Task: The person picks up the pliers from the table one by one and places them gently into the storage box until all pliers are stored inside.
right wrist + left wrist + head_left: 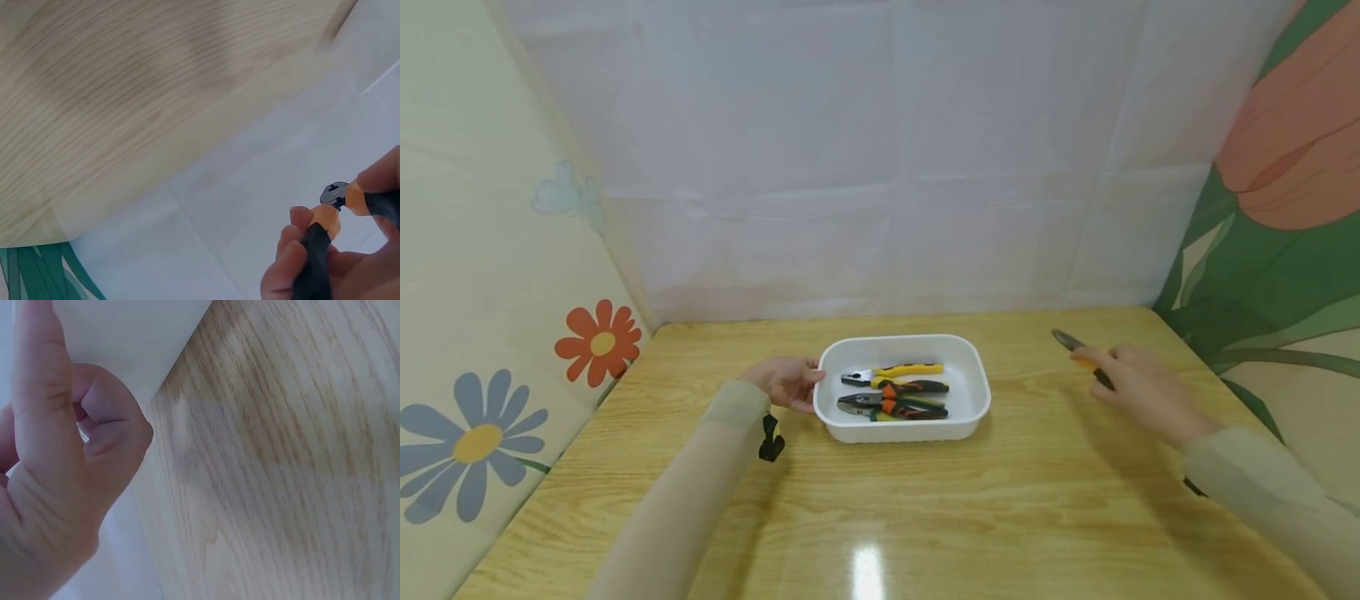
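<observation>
A white plastic tray (895, 432) sits on the table with several pliers (917, 387) lying side by side in it, their handles yellow, black, red and green. At the tray's left end my left hand (786, 383) grips the rim; the left wrist view has its thumb along the white wall (125, 337). Off to the right, apart from the tray, my right hand (1150, 396) holds another pair of pliers (1086, 354) above the table. Its orange-and-black handles (324, 222) are spread apart in the right wrist view, and the small metal head (334, 192) points away from the palm.
The wood-grain table (1000, 517) runs back to a pale cloth wall (880, 192). Flower-printed panels stand along the left (475, 333) and right (1300, 275) sides. A black strap piece (771, 437) hangs at the left wrist.
</observation>
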### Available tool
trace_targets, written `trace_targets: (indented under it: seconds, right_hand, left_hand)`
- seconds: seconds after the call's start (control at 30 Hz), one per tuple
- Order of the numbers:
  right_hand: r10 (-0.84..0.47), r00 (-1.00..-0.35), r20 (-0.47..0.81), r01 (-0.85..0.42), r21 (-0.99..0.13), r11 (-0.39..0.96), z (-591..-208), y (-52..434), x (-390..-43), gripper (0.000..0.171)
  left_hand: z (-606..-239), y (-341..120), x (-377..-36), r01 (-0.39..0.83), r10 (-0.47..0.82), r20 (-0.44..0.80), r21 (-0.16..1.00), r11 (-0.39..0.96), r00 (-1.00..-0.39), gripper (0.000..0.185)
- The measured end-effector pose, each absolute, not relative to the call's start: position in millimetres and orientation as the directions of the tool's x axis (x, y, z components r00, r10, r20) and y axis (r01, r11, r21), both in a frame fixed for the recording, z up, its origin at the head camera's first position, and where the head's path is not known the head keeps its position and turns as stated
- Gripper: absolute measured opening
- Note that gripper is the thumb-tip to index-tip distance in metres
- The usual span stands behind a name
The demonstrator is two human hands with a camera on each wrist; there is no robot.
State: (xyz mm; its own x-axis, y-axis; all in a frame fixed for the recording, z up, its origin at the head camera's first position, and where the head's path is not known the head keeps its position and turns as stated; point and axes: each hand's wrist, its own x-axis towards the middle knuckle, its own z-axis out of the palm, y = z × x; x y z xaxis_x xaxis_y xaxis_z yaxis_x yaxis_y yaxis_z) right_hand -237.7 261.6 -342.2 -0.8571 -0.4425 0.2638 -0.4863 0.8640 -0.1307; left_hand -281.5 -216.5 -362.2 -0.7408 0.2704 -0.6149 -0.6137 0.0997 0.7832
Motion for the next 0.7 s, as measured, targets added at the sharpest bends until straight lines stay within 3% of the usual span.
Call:
trace_targets:
  seconds: [0.53, 0.7]
  right_hand:
    - [-0.437, -0.857, 0.274, -0.484, -0.133, 0.865, -338.0, 229.4, -235.7, 0.040]
    - [-0.475, -0.824, 0.309, -0.529, -0.119, 0.840, -338.9, 221.3, -235.2, 0.040]
  left_hand:
    - [-362.5, -216.2, -281.2, -0.611, 0.256, -0.614, 0.785, 0.100, -0.747, 0.013]
    - [-362.6, -216.3, -281.8, -0.611, 0.257, -0.613, 0.785, 0.098, -0.747, 0.013]
